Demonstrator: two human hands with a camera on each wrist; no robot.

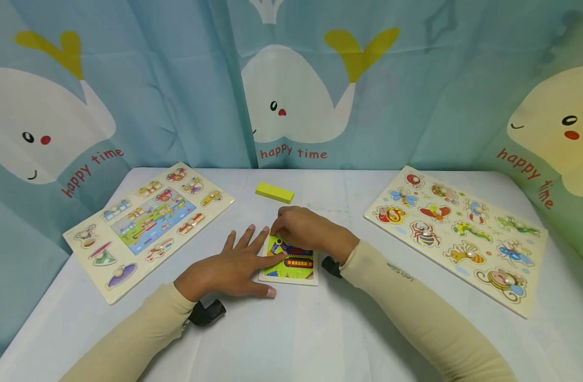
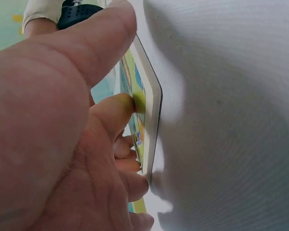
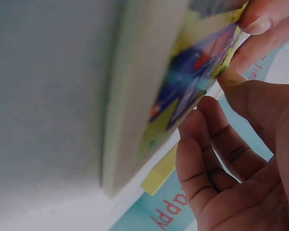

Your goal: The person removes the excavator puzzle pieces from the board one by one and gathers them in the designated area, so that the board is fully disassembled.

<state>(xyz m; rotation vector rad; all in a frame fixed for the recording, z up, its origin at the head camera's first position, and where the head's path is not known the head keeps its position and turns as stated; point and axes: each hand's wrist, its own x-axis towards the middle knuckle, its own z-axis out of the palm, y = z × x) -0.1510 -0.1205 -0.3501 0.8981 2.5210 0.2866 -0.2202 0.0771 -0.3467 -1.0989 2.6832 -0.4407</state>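
Observation:
A small jigsaw puzzle (image 1: 298, 270) with a digger picture in a pale frame lies mid-table. My left hand (image 1: 234, 268) spreads its straight fingers over the puzzle's left side; in the left wrist view the fingertips (image 2: 127, 103) touch its face, with the thumb beside the frame. My right hand (image 1: 305, 228) bends over the upper edge, thumb and fingers drawn together near the upper left corner. In the right wrist view, the right thumb (image 3: 245, 94) and curled fingers (image 3: 192, 149) meet the picture's edge; whether they pinch a puzzle piece cannot be made out.
Behind the puzzle lies a yellow block (image 1: 274, 192). A wooden peg board (image 1: 105, 228) with a harbour picture lies at the left, and an insect peg board (image 1: 455, 233) at the right. A whale-print curtain (image 1: 191, 106) hangs along the table's back.

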